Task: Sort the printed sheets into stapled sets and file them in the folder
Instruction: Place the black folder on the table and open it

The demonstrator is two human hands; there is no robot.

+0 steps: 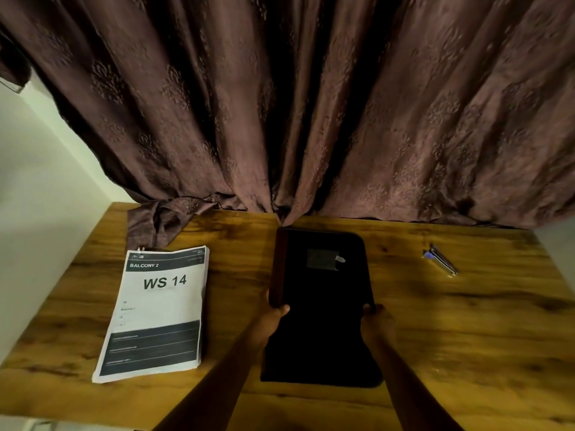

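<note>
Now we hold the folder (322,306) by both side edges.

Our left hand (273,315) grips its reddish-brown spine edge, thumb curled over the top, and our right hand (375,315) grips the opposite dark edge, fingers wrapped round it. Between our hands the folder is closed, its far end toward the curtain (311,104) and its near end down by our forearms; whether it rests on the table (466,337) or is lifted off it we cannot tell. Left of our left hand, well apart from the folder, lies the stack of printed sheets (155,315), top page reading "WS 14". Out past our right hand, farther along the table, lies the stapler (440,259), touching nothing else.
</note>
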